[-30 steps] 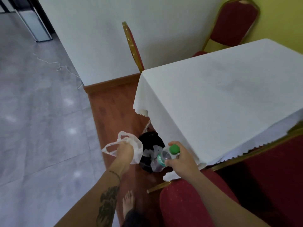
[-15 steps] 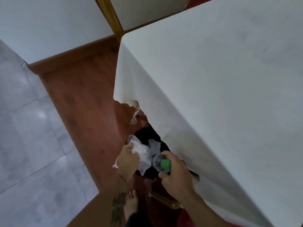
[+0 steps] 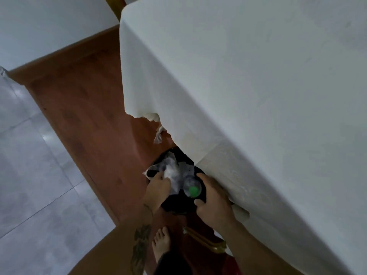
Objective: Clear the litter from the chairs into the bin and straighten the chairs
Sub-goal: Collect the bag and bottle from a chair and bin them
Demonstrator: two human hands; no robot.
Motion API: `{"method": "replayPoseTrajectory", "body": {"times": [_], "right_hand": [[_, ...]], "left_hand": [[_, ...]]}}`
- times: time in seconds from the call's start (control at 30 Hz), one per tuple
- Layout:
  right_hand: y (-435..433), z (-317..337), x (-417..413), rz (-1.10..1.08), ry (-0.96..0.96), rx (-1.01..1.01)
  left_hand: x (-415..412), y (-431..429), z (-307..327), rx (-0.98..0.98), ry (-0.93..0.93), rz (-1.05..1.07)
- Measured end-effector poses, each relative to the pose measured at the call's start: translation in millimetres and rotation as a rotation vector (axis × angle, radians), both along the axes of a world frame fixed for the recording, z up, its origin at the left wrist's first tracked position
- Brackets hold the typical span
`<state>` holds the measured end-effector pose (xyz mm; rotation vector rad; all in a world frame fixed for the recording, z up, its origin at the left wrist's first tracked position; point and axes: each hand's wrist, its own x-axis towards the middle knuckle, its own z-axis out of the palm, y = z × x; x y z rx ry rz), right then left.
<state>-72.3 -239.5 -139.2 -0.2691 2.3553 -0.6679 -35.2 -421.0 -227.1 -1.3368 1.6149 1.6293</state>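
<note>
Two hands meet over one black bin (image 3: 178,205) just below the middle of the frame, tucked against the hanging edge of the white-clothed table (image 3: 258,96). On the left side, the left hand (image 3: 157,188) has its grip closed on one crumpled white plastic bag (image 3: 171,171), which spreads across the bin's mouth with a corner poking out over the left rim. Just right of it, one clear bottle (image 3: 188,182) with one green cap (image 3: 193,189) sits cap-up inside the rim. Further right, the right hand (image 3: 215,203) curves finger and thumb in a wide C beside the bottle. I cannot tell whether that grip holds the bottle or is free of it.

The step in hand looks like the drop itself. To do it well, both pieces should go in well below the rim. The bag should be pushed down so it neither springs back nor trails over the left edge. The right knuckles should keep off the cloth so it is not dragged.

Other things, counted left to right:
- One bare foot (image 3: 161,243) stands at lower centre.
- One white scrap (image 3: 158,136) shows just beyond the bin, under the cloth's corner.
- Two chair parts show: a gold rail (image 3: 114,4) at the top edge and a gold-and-red corner (image 3: 208,243) at the bottom.
</note>
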Motion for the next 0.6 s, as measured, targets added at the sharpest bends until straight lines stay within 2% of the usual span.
{"method": "replayPoseTrajectory", "body": {"times": [0.17, 0.6], "right_hand": [[1, 12, 1, -0.007, -0.06, 0.044], [27, 105, 28, 0.021, -0.175, 0.041]], "left_hand": [[1, -10, 32, 0.039, -0.042, 0.006], [3, 1, 181, -0.004, 0.085, -0.02]]}}
